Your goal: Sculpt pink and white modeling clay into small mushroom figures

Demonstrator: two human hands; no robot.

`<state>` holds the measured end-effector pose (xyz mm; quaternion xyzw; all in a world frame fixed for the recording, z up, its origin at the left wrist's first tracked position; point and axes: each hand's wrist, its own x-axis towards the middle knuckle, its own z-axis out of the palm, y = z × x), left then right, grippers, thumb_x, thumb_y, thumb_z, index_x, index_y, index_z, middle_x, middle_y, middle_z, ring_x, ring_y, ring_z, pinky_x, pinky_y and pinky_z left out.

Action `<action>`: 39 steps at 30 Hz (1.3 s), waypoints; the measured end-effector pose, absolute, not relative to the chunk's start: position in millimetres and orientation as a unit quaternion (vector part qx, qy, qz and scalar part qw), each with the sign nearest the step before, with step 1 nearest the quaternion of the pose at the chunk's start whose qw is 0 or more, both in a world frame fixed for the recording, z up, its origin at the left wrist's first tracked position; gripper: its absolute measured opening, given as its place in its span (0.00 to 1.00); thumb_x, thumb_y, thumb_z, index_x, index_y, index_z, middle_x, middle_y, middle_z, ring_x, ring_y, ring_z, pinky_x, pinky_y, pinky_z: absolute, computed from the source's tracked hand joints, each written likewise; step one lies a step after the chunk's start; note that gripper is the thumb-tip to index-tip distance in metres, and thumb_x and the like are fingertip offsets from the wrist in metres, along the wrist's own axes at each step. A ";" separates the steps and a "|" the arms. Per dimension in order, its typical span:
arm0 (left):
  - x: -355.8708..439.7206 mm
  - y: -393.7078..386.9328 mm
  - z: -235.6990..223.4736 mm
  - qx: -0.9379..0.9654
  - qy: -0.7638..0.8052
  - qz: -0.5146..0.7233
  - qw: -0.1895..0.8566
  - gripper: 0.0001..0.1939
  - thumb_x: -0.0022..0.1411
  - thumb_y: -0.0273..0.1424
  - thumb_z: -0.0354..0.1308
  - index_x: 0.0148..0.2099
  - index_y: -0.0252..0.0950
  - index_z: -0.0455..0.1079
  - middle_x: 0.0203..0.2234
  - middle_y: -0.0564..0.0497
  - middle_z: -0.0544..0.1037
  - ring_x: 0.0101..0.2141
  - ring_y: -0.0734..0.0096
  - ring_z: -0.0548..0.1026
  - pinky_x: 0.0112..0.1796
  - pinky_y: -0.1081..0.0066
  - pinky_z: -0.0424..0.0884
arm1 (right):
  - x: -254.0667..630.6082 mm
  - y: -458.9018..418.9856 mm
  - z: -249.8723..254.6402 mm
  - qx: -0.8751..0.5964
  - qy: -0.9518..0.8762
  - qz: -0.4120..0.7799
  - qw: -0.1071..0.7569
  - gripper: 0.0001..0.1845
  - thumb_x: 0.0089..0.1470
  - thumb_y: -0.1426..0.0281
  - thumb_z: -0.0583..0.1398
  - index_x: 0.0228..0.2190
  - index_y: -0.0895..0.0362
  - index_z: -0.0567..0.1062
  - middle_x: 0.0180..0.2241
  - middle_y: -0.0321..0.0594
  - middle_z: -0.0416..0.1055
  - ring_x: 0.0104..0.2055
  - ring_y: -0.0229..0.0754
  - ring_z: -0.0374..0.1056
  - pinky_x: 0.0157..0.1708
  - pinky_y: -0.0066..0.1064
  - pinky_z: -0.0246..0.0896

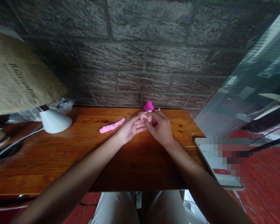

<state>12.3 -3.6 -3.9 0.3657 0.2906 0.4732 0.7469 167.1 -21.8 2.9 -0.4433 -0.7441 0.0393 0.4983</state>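
Note:
Over the back part of the wooden desk (121,146), my two hands meet around a small pale pink piece, mostly covered by fingers. My left hand (132,127) is palm up, with a ring on one finger, and supports the piece from the left. From the right, my right hand (160,125) closes on it with thumb and fingers pinched. Just behind the fingers shows a bright magenta hat-shaped top (149,105) with a white part below; whether it joins the held piece is hidden. A long, soft-looking pink strip (112,126) lies left of my left hand.
A lamp with a newsprint shade (21,74) and white base (55,120) stands at left, beside crumpled clear plastic (25,115) and a cable. A brick wall (130,62) backs the desk. At right are a tablet-like device (207,152), partly blurred out, and a translucent panel (233,90).

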 end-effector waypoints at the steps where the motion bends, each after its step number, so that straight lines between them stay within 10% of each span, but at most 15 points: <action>1: 12.3 -3.7 -4.1 0.368 0.291 0.473 0.746 0.12 0.60 0.37 0.63 0.45 0.37 0.74 0.35 0.48 0.82 0.41 0.64 0.80 0.46 0.66 0.73 | 167.5 -21.5 2.7 -0.442 -0.745 0.037 0.497 0.09 0.57 0.67 0.61 0.40 0.55 0.78 0.35 0.42 0.73 0.32 0.41 0.69 0.33 0.31 0.66; 39: 14.1 -0.8 -5.9 0.320 0.365 0.469 0.738 0.12 0.63 0.40 0.60 0.38 0.35 0.74 0.28 0.50 0.80 0.31 0.72 0.78 0.34 0.75 0.70 | 173.7 -20.8 9.0 -0.462 -0.712 0.096 0.520 0.08 0.54 0.67 0.63 0.33 0.58 0.80 0.27 0.38 0.75 0.25 0.38 0.66 0.29 0.29 0.61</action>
